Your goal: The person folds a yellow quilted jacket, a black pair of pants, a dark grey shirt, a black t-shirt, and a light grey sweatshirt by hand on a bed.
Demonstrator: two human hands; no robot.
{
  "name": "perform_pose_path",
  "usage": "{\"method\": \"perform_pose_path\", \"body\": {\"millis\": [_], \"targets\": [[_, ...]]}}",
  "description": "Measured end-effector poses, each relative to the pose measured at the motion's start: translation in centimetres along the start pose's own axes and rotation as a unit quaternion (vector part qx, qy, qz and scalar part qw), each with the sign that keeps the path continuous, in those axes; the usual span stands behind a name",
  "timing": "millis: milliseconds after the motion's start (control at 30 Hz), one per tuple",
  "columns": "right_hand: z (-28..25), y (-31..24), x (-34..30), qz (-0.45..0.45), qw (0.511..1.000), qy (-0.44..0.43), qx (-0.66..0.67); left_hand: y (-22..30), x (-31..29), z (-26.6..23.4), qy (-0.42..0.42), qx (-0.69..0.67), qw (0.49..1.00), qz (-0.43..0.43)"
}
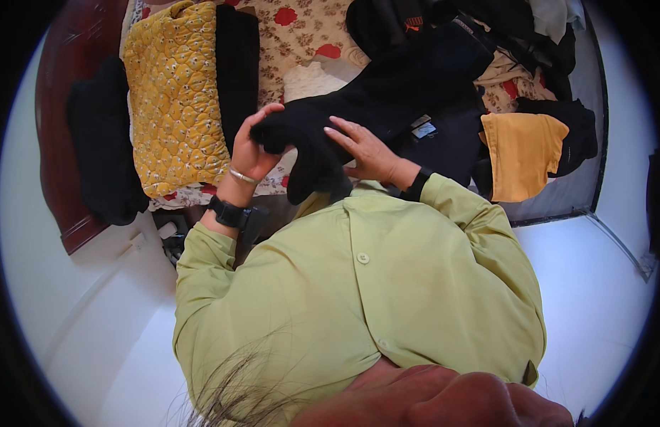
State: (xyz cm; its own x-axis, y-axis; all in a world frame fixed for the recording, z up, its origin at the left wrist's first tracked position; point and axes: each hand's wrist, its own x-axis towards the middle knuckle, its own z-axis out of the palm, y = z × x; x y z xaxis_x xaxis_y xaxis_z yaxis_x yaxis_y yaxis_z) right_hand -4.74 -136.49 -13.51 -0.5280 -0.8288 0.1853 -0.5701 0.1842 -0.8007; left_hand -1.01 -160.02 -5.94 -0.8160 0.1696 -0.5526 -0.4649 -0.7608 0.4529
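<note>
A black garment (387,92), which looks like trousers, stretches from the bed's edge in front of me toward the far right. One end of it is bunched up near me and hangs over the edge. My left hand (253,149) is closed around that bunched end, thumb and fingers curled about the cloth. On top of the same cloth lies my right hand (371,153), fingers stretched out and apart. A small pale label (423,127) shows on dark cloth just beyond my right hand.
A folded yellow quilted cover (177,99) lies at the left on the flowered bedsheet (301,35), with dark folded cloth (237,67) beside it. Another dark garment (106,142) hangs over the dark red wooden bed end (52,128). Orange cloth (523,153) lies at the right.
</note>
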Motion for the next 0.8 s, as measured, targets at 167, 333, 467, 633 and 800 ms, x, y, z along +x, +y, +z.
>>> {"method": "perform_pose_path", "body": {"millis": [167, 333, 467, 633, 800], "targets": [[-1.8, 0.7, -0.3, 0.018, 0.998, 0.029, -0.054, 1.6, 2.2, -1.0, 0.007, -0.085, 0.996, 0.003], [-1.1, -0.8, 0.0, 0.046, 0.987, 0.09, -0.124, 1.6, 2.9, 1.1, -0.028, -0.122, 0.992, -0.003], [-0.1, -1.7, 1.4, 0.047, 0.974, 0.207, -0.084, 1.4, 2.9, 0.8, -0.043, -0.125, 0.991, 0.004], [0.6, -0.8, 1.1, 0.136, 0.914, 0.237, 0.301, 2.5, 3.0, -0.4, -0.082, -0.091, 0.992, 0.003], [-0.5, -0.5, 1.1, 0.267, 0.735, 0.3, 0.546, 3.0, 4.2, -2.1, -0.138, 0.142, 0.98, 0.026]]}}
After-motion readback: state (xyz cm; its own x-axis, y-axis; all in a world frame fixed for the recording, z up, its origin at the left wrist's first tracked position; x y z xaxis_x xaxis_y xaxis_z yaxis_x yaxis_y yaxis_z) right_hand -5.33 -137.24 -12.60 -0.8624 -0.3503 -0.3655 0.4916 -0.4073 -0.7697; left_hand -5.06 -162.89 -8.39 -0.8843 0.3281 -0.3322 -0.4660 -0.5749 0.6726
